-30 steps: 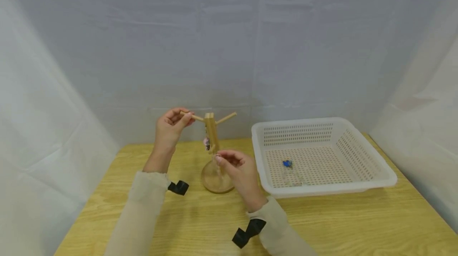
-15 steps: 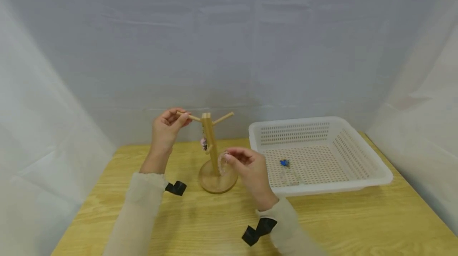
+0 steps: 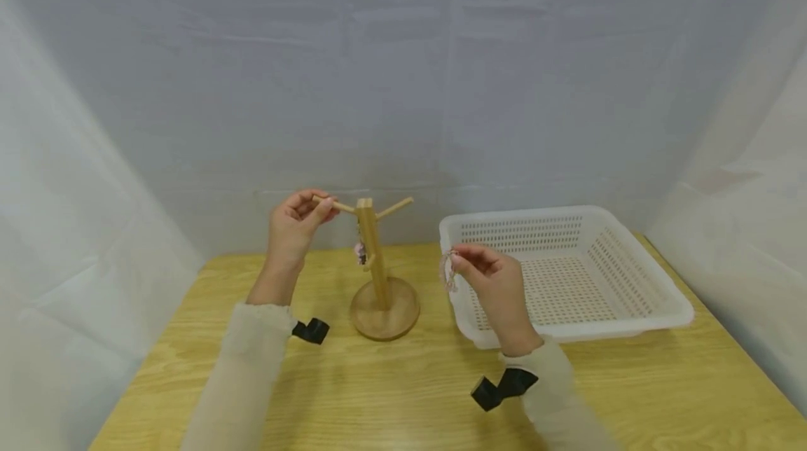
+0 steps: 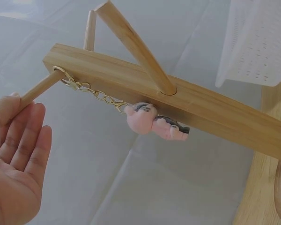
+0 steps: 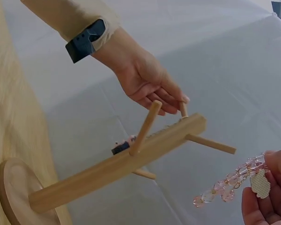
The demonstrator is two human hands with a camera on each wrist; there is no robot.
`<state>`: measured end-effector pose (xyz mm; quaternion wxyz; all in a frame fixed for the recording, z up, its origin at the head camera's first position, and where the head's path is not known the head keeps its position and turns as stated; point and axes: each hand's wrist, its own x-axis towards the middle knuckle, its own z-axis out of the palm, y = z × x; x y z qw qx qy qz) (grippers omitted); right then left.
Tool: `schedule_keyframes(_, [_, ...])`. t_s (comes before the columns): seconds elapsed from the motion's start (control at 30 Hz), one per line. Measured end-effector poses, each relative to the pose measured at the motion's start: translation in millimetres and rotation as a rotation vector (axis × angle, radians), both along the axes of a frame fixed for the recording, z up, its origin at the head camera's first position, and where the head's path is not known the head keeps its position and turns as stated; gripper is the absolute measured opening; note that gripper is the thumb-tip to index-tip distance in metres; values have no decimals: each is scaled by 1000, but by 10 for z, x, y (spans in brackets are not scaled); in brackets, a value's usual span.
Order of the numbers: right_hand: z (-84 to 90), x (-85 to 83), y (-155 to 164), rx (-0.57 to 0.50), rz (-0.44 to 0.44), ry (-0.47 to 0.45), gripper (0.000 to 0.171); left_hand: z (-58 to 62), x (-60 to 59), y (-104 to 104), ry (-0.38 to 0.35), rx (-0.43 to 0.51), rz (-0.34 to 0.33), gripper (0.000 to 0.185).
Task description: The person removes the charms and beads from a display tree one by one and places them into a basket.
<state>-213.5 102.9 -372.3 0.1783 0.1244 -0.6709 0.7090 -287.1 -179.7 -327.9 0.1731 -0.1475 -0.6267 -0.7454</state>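
The stand [image 5: 114, 166] is smooth wood, the beads [image 5: 232, 180] glossy (almost glassy), the basket [image 3: 618, 329] plastic.

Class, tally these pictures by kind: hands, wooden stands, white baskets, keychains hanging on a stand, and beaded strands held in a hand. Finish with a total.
Hands: 2 (left hand, right hand)
Wooden stand: 1
White basket: 1
Hanging keychain: 1
Held beaded strand: 1
Total: 6

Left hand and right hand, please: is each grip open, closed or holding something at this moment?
Left hand: closed, pinching a peg of the wooden stand.
Right hand: closed, holding a pink beaded strand.
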Motion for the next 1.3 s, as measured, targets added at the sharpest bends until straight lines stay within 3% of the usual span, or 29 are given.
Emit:
schedule_keyframes(0.17, [15, -33, 209, 20, -16, -86, 26, -1, 6, -7, 1, -15, 5, 5])
schedule_keyframes(0.4, [-16, -122, 484, 126, -72, -160, 35, -12, 10, -28, -10, -13, 5, 6])
schedule_keyframes(1.0, [-84, -267, 1009, 292, -140, -187, 38, -13, 11, -27, -8, -31, -2, 4])
schedule_keyframes(1.3, [-135, -299, 1213, 247, -157, -243, 39, -9, -2, -8, -7, -31, -14, 6])
